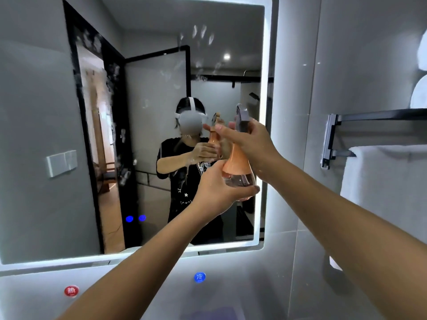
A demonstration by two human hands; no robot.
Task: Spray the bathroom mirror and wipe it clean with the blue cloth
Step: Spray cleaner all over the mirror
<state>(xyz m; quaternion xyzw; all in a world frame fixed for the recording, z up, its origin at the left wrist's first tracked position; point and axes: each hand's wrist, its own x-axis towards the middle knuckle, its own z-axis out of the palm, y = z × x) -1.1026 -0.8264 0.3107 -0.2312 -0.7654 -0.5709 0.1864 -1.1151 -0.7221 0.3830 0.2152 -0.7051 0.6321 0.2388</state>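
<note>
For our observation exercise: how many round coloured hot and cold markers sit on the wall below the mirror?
2: a red marker at lower left and a blue marker nearer the middle, both under the mirror. The arms may hide others.

- Black towel rack (360, 125) fixed to the grey tiled wall (300, 65) at right, shelf on top, bar below.
- White towel (381, 179) draped over the bar, hanging down flat.
- Rolled white towels (419, 93) stacked on the shelf, cut off by the right edge.
- Red round sticker (71, 291) with a white character, low on the wall at left.
- Blue round sticker (199, 277) with a white character, further right and slightly higher.
- Grey wall switch (61, 163) seen at left.
- Black-framed doorway (92, 135) seen as a reflection, wood-toned floor beyond.
- Ceiling spotlight (227, 56) glowing as a reflection, upper right.
</note>
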